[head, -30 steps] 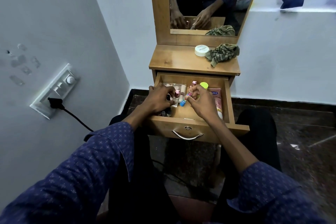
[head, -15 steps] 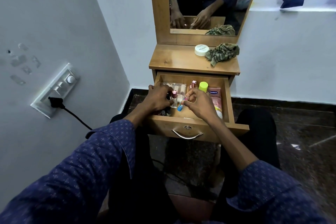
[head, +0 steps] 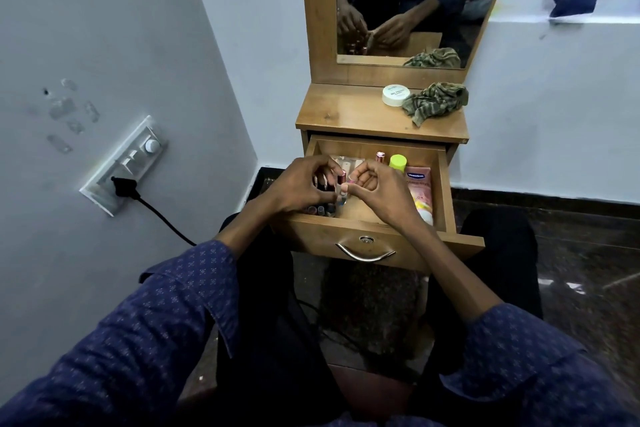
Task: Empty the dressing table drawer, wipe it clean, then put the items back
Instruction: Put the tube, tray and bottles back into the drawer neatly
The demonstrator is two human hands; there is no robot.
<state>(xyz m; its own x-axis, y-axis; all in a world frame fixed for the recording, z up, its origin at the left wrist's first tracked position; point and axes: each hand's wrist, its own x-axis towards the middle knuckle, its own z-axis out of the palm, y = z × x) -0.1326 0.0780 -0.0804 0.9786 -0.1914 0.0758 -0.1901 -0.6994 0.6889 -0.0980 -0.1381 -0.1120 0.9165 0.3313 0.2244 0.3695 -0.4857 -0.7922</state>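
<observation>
The wooden drawer [head: 367, 244] of the dressing table is pulled open in front of me. Inside lie a pink Vaseline tube [head: 419, 189], a green-capped bottle [head: 398, 162], a pink-capped lipstick [head: 380, 157], a clear packet [head: 350, 163] and several small bottles [head: 320, 210] at the front left. My left hand [head: 301, 189] is curled over the drawer's left side and grips slim tubes. My right hand [head: 379, 192], fingers curled, pinches a slim pink-capped tube [head: 341, 181] between the two hands. A green checked cloth [head: 434, 103] lies on the table top.
A white round jar [head: 396, 95] sits beside the cloth, below the mirror [head: 408, 0]. On the left wall a switch plate holds a black plug [head: 122, 185] whose cable runs down towards my knees. Dark floor lies to the right.
My right hand has moved left from the drawer's middle and met my left hand. The blue-tipped tube it held earlier now sits low between the hands.
</observation>
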